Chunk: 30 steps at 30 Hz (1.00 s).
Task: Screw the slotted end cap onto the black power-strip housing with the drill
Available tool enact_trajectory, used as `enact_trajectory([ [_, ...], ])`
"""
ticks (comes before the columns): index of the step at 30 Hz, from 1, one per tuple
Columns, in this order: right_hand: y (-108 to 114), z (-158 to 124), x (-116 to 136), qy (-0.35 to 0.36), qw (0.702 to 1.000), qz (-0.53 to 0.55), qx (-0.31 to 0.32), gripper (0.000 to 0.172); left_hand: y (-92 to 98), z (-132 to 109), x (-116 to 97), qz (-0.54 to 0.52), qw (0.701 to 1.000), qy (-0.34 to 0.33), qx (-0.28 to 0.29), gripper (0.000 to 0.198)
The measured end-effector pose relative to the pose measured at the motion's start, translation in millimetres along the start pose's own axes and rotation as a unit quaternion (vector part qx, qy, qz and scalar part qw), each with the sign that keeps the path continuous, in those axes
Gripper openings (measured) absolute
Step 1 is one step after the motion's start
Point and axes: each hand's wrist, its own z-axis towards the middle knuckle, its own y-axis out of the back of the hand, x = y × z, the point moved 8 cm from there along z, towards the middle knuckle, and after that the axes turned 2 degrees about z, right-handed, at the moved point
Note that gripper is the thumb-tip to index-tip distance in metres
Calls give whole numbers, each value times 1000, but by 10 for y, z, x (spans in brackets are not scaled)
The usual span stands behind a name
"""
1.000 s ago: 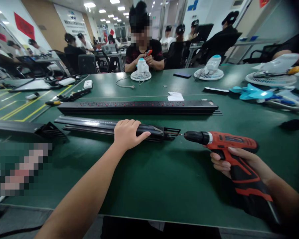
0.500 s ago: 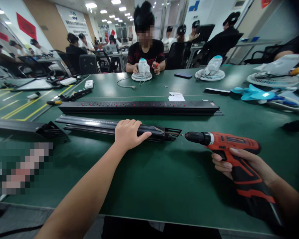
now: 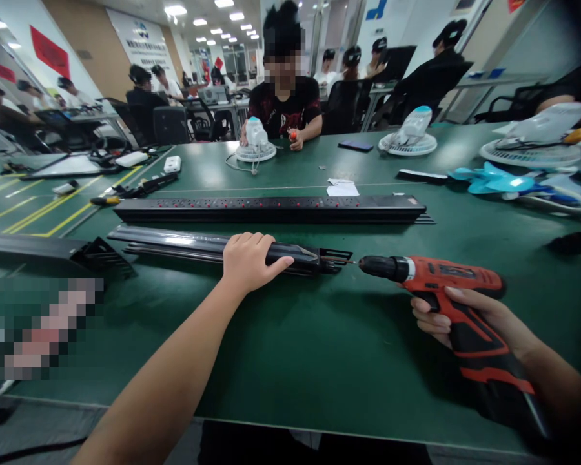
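While gripping drill (image 3: 445, 270) in right hand (image 3: 504, 323), clasping black bar (image 3: 188, 242) with left hand (image 3: 248, 261), partly hiding it; bit (image 3: 343, 260) tip hard to make out

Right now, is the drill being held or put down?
Held: the right hand grips the drill, which points toward the black bar under the left hand. I can't tell if the drill is spinning.

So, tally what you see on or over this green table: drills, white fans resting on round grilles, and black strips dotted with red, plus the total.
Drill: 1, held in the right hand
White fans: 3
Black strip dotted with red: 1
Total: 5
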Motion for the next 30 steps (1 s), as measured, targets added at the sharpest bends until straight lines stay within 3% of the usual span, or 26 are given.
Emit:
enact_trajectory([
  [15, 46, 15, 5, 19, 1000, 18, -2, 31, 35, 1, -4, 1, 1000, 0, -2, 56],
  [22, -110, -12, 15, -6, 1000, 14, 14, 31, 38, 1, -3, -5, 1000, 1, 7, 57],
  [30, -127, -31, 20, -4, 1000, 11, 14, 32, 41, -7, -3, -7, 1000, -2, 10, 57],
])
